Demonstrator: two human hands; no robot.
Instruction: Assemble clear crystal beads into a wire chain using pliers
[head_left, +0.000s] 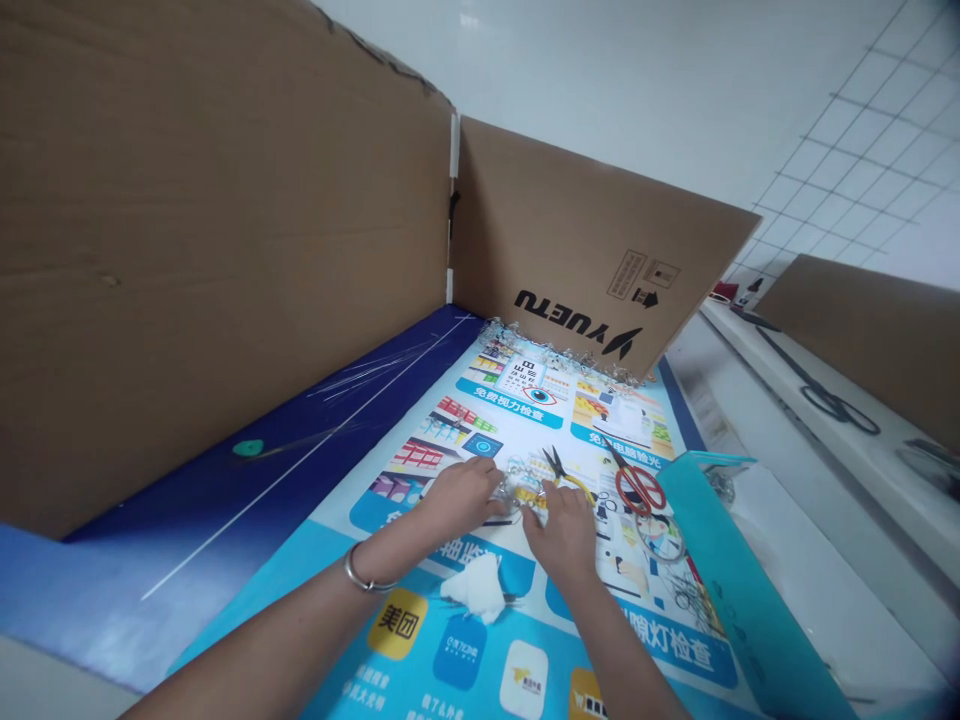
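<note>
My left hand and my right hand meet over a crumpled clear plastic bundle with something yellow inside, and both hold it against a printed blue-and-white banner. Just beyond my right hand lie small black-bladed scissors. Red-handled scissors rest further right. A white tissue wad lies below my left hand, and a metal bangle circles my left wrist.
Tall cardboard sheets stand along the left and far sides, with clear plastic scraps along the banner's far edge. A teal board rises at the right. Beyond it, black-handled scissors lie on a white ledge.
</note>
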